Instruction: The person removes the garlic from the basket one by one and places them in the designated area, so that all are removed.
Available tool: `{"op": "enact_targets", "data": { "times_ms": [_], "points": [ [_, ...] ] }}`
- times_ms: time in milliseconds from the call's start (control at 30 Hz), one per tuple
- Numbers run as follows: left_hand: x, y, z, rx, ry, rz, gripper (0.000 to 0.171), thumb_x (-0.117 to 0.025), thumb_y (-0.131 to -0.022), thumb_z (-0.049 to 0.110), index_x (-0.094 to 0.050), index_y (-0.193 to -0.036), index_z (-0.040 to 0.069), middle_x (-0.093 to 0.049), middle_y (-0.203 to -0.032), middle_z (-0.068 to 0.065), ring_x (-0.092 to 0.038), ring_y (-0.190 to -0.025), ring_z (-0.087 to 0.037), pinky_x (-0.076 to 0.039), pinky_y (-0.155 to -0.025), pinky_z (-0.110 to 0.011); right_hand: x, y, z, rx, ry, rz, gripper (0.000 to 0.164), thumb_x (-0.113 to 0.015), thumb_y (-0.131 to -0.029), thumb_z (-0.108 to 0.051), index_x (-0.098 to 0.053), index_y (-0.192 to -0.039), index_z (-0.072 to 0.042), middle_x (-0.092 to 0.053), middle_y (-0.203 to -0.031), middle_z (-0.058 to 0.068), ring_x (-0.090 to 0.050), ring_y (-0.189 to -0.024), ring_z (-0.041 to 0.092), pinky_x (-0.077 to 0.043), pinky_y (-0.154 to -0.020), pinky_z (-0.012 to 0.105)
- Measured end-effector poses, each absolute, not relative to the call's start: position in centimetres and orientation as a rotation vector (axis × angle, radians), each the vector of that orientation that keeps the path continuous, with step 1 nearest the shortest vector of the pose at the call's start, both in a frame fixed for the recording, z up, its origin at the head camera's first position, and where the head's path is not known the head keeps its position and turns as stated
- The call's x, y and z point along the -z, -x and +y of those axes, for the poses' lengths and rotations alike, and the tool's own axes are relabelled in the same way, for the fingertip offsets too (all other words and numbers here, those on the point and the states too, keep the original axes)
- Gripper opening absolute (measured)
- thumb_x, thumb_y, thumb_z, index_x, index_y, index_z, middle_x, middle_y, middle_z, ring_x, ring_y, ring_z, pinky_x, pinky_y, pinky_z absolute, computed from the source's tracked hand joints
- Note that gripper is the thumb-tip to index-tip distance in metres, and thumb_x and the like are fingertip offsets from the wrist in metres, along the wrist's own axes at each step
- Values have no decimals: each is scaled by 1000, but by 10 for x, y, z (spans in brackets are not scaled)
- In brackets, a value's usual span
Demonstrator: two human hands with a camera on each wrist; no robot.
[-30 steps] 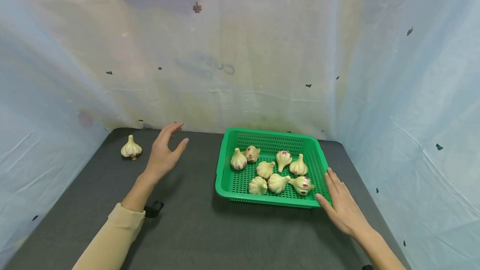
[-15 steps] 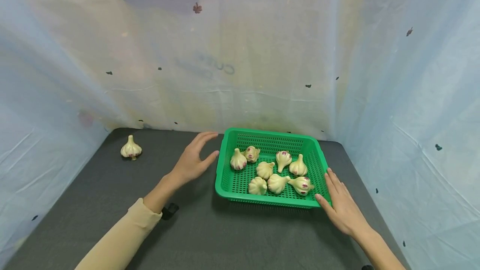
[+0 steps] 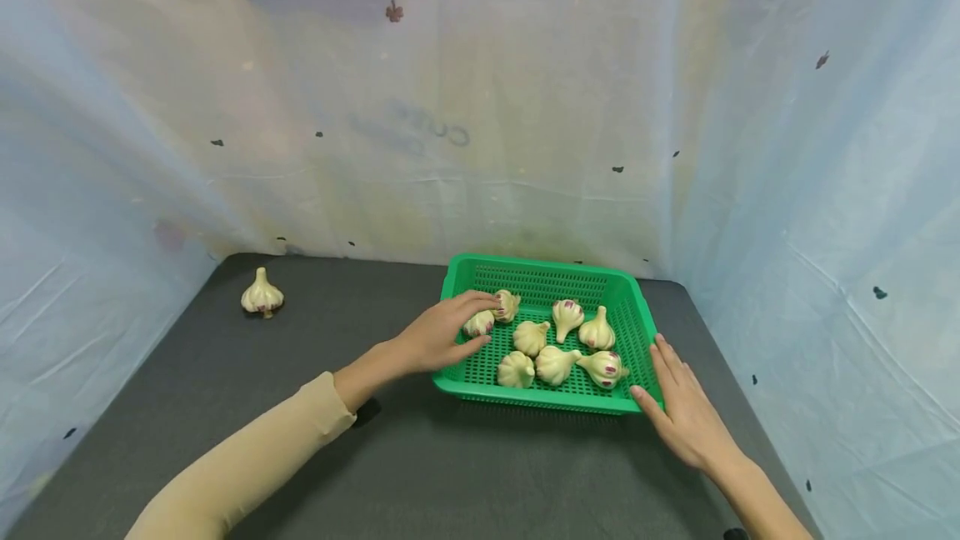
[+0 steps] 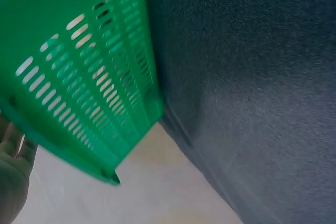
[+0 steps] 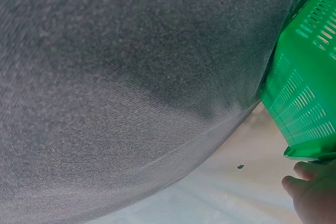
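Note:
Inside the green plastic basket (image 3: 525,401) lie several garlic bulbs (image 3: 556,365), cream with purple patches. My left hand (image 3: 441,335) reaches over the basket's left rim, its thumb and fingers spread apart above the leftmost bulb (image 3: 478,324), which they partly cover. Its fingertips overlap the bulb (image 3: 507,307) just behind. In the left wrist view, the left hand (image 4: 13,179) shows beyond the slotted basket wall (image 4: 97,72). My right hand (image 3: 686,411) rests with straight fingers along the basket's right rim. The right wrist view has that hand (image 5: 314,190) at the rim's edge.
A single garlic bulb (image 3: 262,294) stands on the dark grey table (image 3: 360,473) at the far left. Pale plastic sheeting (image 3: 480,107) with small leaf-like spots hangs behind the table and along both sides.
My left hand has moved right, from beside the lone bulb to over the basket's left part. The right hand, the basket and the bulbs have stayed in place.

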State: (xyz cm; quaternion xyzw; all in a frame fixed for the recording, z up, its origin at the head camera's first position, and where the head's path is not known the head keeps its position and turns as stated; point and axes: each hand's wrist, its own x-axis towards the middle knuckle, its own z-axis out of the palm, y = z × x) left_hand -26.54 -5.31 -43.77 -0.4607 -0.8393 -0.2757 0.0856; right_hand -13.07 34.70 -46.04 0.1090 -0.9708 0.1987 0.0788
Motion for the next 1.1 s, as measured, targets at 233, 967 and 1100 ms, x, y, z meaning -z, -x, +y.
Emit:
{"op": "enact_targets", "data": {
  "times_ms": [233, 967, 1100],
  "points": [
    [443, 275, -34, 648, 1545, -2642, 49, -69, -103, 25, -55, -148, 11, -53, -152, -5, -61, -128, -23, -51, -104, -42, 461, 132, 347, -595, -326, -2915, 77, -52, -110, -40, -19, -164, 5, -10, -172, 22, -17, -155, 47, -14, -124, 64],
    [443, 287, 5, 186, 1877, -2821, 48, -73, -101, 25, -60, -147, 19, -59, -144, 1, -58, -128, -12, -52, -98, -27, 463, 131, 348, -599, -335, -2882, 77, -53, -109, -38, -19, -164, 5, -9, -173, 19, -19, -154, 49, -9, -127, 58],
    [447, 290, 9, 195, 1920, -2820, 49, -73, -100, 22, -59, -148, 23, -59, -144, 3, -58, -129, -12, -52, -96, -27, 463, 131, 348, -606, -331, -2886, 76, -53, -110, -37, -19, -164, 5, -9, -173, 20, -18, -154, 49, -11, -126, 60]
  ]
}}
